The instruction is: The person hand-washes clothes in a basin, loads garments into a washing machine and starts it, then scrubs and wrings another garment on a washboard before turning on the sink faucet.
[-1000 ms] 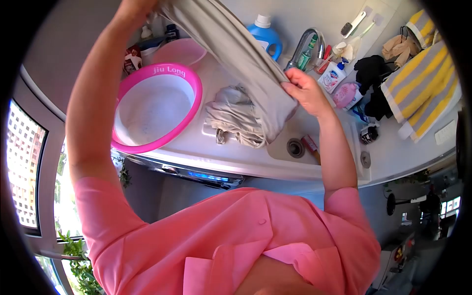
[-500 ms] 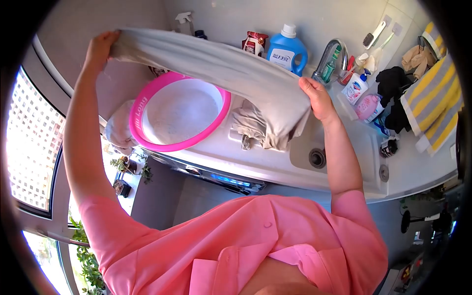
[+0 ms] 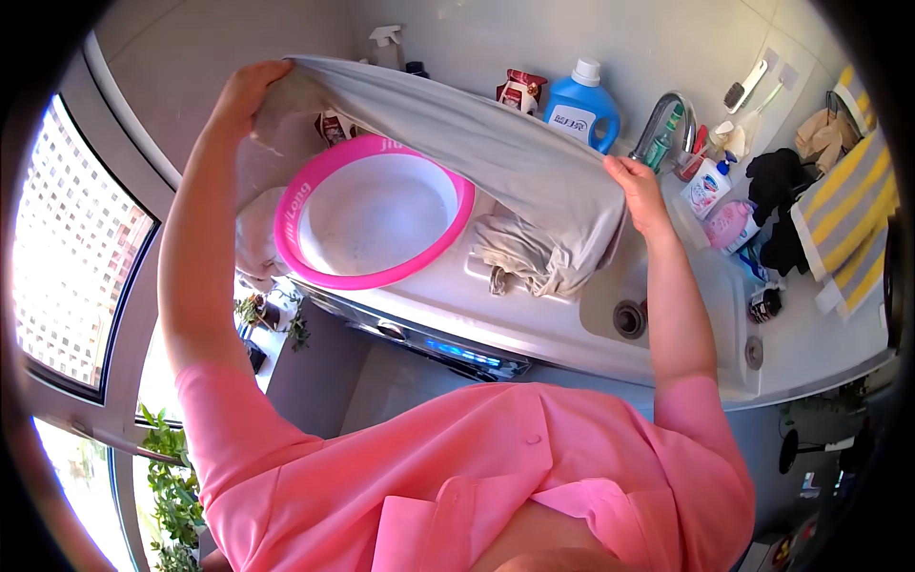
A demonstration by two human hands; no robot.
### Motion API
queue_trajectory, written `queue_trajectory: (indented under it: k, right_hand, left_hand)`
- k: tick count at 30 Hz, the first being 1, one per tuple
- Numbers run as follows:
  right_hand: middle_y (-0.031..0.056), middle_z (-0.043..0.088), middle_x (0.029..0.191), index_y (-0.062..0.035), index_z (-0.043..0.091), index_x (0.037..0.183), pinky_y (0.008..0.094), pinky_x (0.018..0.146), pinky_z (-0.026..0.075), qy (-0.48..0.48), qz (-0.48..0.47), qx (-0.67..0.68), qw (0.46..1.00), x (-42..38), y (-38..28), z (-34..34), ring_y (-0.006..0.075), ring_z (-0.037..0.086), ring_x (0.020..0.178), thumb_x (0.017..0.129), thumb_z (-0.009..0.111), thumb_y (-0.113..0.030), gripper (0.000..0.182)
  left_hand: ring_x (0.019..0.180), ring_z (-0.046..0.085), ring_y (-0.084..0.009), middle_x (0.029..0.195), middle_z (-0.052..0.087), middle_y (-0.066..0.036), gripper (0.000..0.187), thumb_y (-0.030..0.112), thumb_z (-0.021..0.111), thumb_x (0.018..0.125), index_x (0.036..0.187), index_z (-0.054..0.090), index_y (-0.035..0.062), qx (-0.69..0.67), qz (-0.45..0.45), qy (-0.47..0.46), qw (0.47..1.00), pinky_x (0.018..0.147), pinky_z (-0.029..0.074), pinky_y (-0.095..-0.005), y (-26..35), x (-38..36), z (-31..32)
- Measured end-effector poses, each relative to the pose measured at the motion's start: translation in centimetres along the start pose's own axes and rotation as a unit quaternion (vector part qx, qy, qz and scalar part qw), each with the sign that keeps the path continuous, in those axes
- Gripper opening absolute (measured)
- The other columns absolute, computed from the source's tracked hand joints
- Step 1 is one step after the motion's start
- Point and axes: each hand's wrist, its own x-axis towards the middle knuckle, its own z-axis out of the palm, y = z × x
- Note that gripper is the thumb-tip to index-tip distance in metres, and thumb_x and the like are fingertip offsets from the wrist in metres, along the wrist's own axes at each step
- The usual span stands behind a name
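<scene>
A long light-grey cloth (image 3: 457,143) is stretched between my two raised hands. My left hand (image 3: 250,93) is closed on its upper left end, above the pink-rimmed basin. My right hand (image 3: 640,194) pinches its other end near the faucet, thumb on top. The cloth's lower part hangs down to a crumpled greyish heap (image 3: 524,255) on the counter; whether the two are one piece I cannot tell. Beneath the cloth, the basin (image 3: 446,240) holds cloudy, whitish water.
A blue detergent bottle (image 3: 581,105) and a faucet (image 3: 658,119) stand at the back. The sink drain (image 3: 629,318) lies right of the heap. Soap bottles (image 3: 707,189) and a yellow-grey striped towel (image 3: 848,229) are at the right, a window (image 3: 81,248) at the left.
The whole view has shifted, so things appear further right. My hands have drawn slightly closer together, and the cloth between them sags a little more.
</scene>
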Motion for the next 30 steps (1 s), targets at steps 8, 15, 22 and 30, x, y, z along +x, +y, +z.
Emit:
queue_trajectory:
  k: [8,15,22,30]
  right_hand:
    - [0.0119,0.037,0.137,-0.0096,0.028,0.138,0.0394,0.089,0.045,-0.043,-0.225,-0.222,0.948,-2.9,-7.7,8.7,0.0266,0.049,0.116,0.076,0.073,-0.019,0.077]
    - [0.0069,0.063,0.093,-0.0097,0.054,0.116,0.0346,0.077,0.048,0.116,-0.411,-0.331,0.841,-3.1,-11.8,9.3,0.0228,0.059,0.090,0.078,0.063,-0.007,0.039]
    - [0.0003,0.061,0.079,0.0043,0.061,0.099,0.0213,0.063,0.042,0.046,-0.205,-0.061,0.976,-2.6,-12.5,4.1,0.0054,0.051,0.070,0.090,0.053,-0.018,0.025]
    - [0.0007,0.061,0.080,0.0032,0.064,0.092,0.0224,0.062,0.040,0.092,-0.123,-0.051,0.987,-3.3,-14.7,2.3,0.0065,0.052,0.070,0.089,0.056,-0.034,0.038]
  left_hand:
    - [0.080,0.061,-0.0190,0.094,0.063,-0.012,0.030,0.008,0.042,0.090,0.114,0.056,-0.0023,-0.311,-0.092,-0.215,0.921,0.068,0.053,-0.0280,4.6,-3.2,16.0]
    - [0.088,0.062,-0.0257,0.106,0.057,-0.019,0.037,0.000,0.036,0.085,0.120,0.043,-0.0103,-0.427,-0.113,-0.410,0.798,0.071,0.058,-0.0303,5.9,-6.7,23.7]
    - [0.091,0.057,-0.0110,0.101,0.063,-0.004,0.036,0.014,0.062,0.084,0.118,0.055,0.0056,-0.132,0.051,-0.422,0.896,0.073,0.047,-0.0260,4.2,-9.6,27.8]
    - [0.086,0.056,-0.0095,0.097,0.063,-0.002,0.034,0.023,0.068,0.082,0.109,0.061,0.0022,-0.220,0.002,-0.401,0.889,0.080,0.044,-0.0260,3.5,-11.3,30.5]
